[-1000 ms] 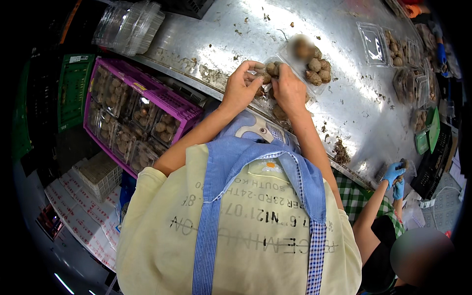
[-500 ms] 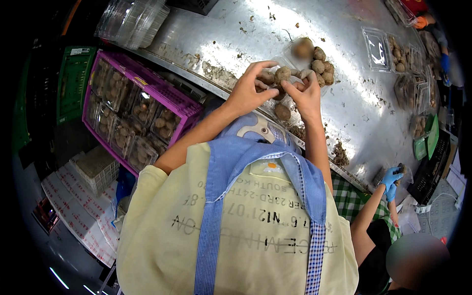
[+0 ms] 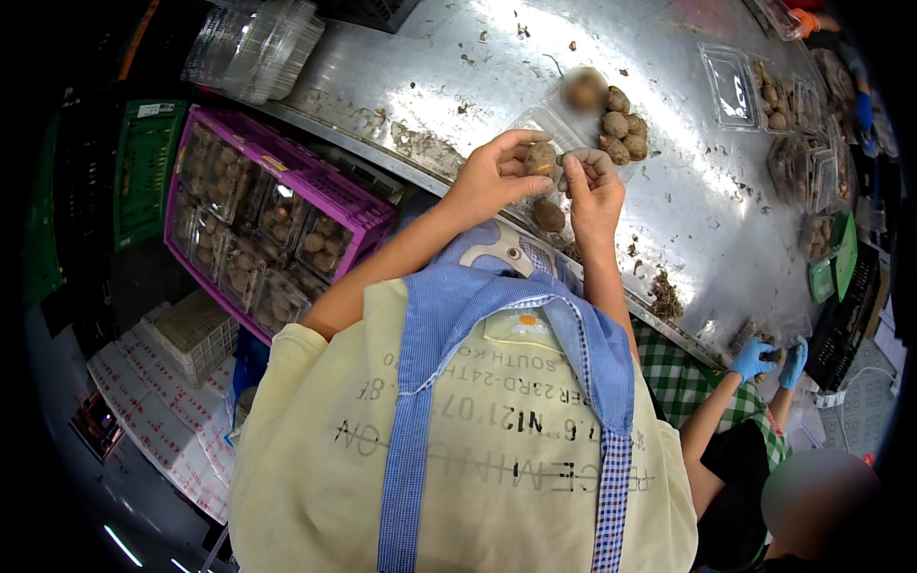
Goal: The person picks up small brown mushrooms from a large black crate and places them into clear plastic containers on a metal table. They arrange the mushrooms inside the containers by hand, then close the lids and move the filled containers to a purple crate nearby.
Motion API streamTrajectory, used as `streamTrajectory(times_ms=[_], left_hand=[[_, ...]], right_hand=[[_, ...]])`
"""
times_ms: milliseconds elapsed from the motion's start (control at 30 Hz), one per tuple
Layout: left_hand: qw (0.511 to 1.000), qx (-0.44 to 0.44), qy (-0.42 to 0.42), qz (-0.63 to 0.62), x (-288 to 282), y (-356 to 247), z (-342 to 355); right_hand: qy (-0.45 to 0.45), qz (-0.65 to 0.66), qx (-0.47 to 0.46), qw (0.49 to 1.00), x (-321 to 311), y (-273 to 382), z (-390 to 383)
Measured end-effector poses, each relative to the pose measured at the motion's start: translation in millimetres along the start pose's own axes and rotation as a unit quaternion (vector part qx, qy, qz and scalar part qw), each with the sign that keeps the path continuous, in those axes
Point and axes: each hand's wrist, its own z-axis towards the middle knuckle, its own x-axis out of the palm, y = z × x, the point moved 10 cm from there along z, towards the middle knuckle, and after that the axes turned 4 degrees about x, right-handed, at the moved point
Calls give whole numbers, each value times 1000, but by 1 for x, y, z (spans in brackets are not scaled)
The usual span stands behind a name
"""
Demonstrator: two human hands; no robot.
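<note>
A rough brown taro (image 3: 541,159) sits between the thumb and fingers of my left hand (image 3: 497,180). Close beside it on the right, my right hand (image 3: 594,196) has its thumb and fingers pinched together; anything in them is too small to make out. Below my hands another taro (image 3: 548,216) lies near the table edge. Just beyond them is a clear plastic tray (image 3: 546,119), partly covered by my fingers. Past it lie a blurred taro (image 3: 585,91) and a cluster of several taros (image 3: 626,129).
Dirt and root scraps litter the metal table (image 3: 458,76). At left stands a purple crate (image 3: 267,158) of filled clear boxes, below stacked clear trays (image 3: 253,48). Packed boxes (image 3: 798,172) lie at far right. Lower right, a co-worker's blue-gloved hands (image 3: 755,358) handle a clear box.
My hands have drawn slightly apart. The left keeps a taro raised, while the right has closed into a pinch beside it. The co-worker's gloved hands have spread apart.
</note>
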Motion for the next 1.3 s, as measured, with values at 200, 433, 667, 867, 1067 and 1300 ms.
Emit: streamTrajectory(times_ms=[200, 433, 667, 867, 1067, 1300], left_hand=[[996, -73, 18, -54, 0, 16, -2], [978, -132, 67, -145, 4, 31, -5], [975, -173, 30, -138, -1, 38, -5], [980, -183, -23, -79, -9, 43, -7], [970, -200, 11, -135, -4, 48, -7], [962, -217, 16, -163, -7, 51, -8]], right_hand=[[-12, 38, -5, 999, -4, 3, -2], [-81, 40, -34, 995, -28, 10, 2], [36, 34, -1, 999, 5, 13, -11], [17, -157, -146, 977, 14, 37, -18], [33, -31, -104, 994, 12, 20, -17], [-65, 91, -53, 992, -42, 16, -5]])
